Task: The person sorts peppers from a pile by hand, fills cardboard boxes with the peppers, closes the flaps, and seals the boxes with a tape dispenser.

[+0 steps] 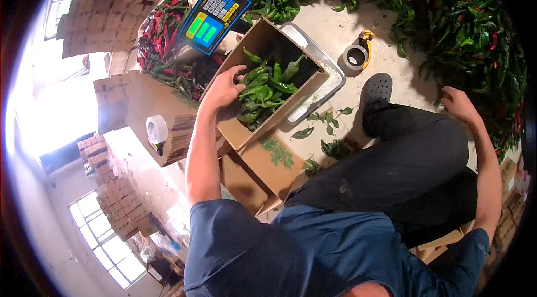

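My left hand [227, 89] reaches over the side of an open cardboard box [238, 129]. Its fingers are curved with a gap between them, right beside the green peppers [260, 89] lying inside; no pepper is plainly gripped. The box rests tilted on a scale's metal platform [335, 76]. Beyond it, the scale's blue display panel [213, 16] shows lit green readouts. Out to the right, my right hand [460, 105] hovers near the edge of a big heap of green peppers [470, 34], fingers loosely bent and apart, with nothing seen in them.
A tape roll on a yellow dispenser [356, 57] lies on the floor by my shoe [377, 89]. Red peppers [163, 36] fill a container at the left. White tape [157, 129] sits on stacked cardboard [173, 143]. An open carton [263, 171] and loose leaves [324, 120] lie near my leg.
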`<state>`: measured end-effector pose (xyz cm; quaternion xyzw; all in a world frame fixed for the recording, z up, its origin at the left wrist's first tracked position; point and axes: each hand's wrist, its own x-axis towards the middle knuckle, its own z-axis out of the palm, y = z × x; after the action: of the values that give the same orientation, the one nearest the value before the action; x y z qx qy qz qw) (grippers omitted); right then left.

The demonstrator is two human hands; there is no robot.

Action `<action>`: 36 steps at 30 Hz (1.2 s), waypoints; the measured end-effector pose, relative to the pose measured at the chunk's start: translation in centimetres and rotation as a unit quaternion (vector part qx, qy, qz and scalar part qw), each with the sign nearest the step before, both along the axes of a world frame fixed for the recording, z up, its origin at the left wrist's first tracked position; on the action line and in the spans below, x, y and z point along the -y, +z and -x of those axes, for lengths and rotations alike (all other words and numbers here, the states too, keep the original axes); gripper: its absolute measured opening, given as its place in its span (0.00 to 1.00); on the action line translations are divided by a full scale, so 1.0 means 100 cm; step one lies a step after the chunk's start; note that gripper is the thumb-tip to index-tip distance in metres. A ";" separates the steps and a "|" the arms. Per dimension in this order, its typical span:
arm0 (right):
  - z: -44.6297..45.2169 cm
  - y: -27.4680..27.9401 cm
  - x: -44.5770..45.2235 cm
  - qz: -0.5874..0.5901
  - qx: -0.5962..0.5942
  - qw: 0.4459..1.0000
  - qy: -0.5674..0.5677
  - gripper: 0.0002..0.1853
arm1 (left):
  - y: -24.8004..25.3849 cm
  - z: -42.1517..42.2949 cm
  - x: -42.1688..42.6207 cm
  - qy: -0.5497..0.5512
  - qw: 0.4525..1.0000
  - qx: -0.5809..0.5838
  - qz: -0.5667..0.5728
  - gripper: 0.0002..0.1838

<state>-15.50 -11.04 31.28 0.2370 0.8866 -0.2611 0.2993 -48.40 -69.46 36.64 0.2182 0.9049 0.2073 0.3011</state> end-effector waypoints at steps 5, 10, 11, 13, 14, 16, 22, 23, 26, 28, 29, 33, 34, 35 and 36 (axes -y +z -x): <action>-0.017 -0.018 -0.014 -0.022 -0.006 0.999 0.025 0.28 | 0.018 -0.011 -0.001 0.068 0.993 0.054 -0.074 0.27; -0.008 -0.008 -0.006 -0.020 0.034 0.999 -0.011 0.29 | 0.034 -0.023 -0.003 0.111 0.989 0.043 -0.083 0.25; -0.007 -0.008 -0.006 -0.019 0.041 0.999 -0.018 0.29 | 0.040 -0.026 -0.006 0.124 0.988 0.036 -0.088 0.24; -0.008 -0.014 -0.008 -0.024 0.040 0.999 -0.017 0.30 | 0.049 -0.031 -0.010 0.152 0.981 0.044 -0.112 0.24; -0.012 -0.023 -0.014 -0.030 0.033 0.999 -0.008 0.30 | 0.052 -0.032 -0.011 0.167 0.977 0.048 -0.125 0.24; -0.011 -0.027 -0.015 -0.032 0.024 0.999 0.000 0.30 | 0.054 -0.033 -0.012 0.178 0.967 0.079 -0.162 0.24; -0.013 -0.035 -0.014 -0.027 0.015 1.000 0.007 0.29 | 0.077 -0.045 -0.029 0.230 0.937 0.129 -0.229 0.24; -0.013 -0.036 -0.015 -0.029 0.019 0.999 0.008 0.29 | 0.080 -0.047 -0.033 0.235 0.934 0.134 -0.236 0.25; -0.008 -0.031 -0.010 -0.028 0.030 0.999 0.009 0.29 | 0.080 -0.052 -0.040 0.240 0.912 0.156 -0.293 0.28; -0.009 -0.032 -0.010 -0.029 0.024 0.999 0.017 0.29 | 0.080 -0.054 -0.039 0.238 0.892 0.190 -0.333 0.27; -0.012 -0.038 -0.015 -0.031 0.014 0.999 0.025 0.29 | 0.080 -0.055 -0.037 0.236 0.882 0.216 -0.347 0.26; -0.016 -0.047 -0.018 -0.021 0.000 0.999 0.032 0.29 | 0.080 -0.060 -0.042 0.225 0.857 0.260 -0.383 0.26; -0.015 -0.046 -0.017 -0.023 0.002 0.999 0.034 0.29 | 0.078 -0.061 -0.043 0.227 0.848 0.270 -0.395 0.26; -0.014 -0.045 -0.016 -0.026 0.004 0.999 0.035 0.29 | 0.075 -0.062 -0.044 0.229 0.839 0.280 -0.406 0.26; -0.013 -0.044 -0.014 -0.027 0.006 0.999 0.037 0.30 | 0.074 -0.063 -0.045 0.228 0.832 0.288 -0.417 0.26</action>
<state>-14.17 -9.60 26.90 0.2140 0.8998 -0.2242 0.3072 -42.09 -64.96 44.05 0.0409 0.6292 0.6809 0.3727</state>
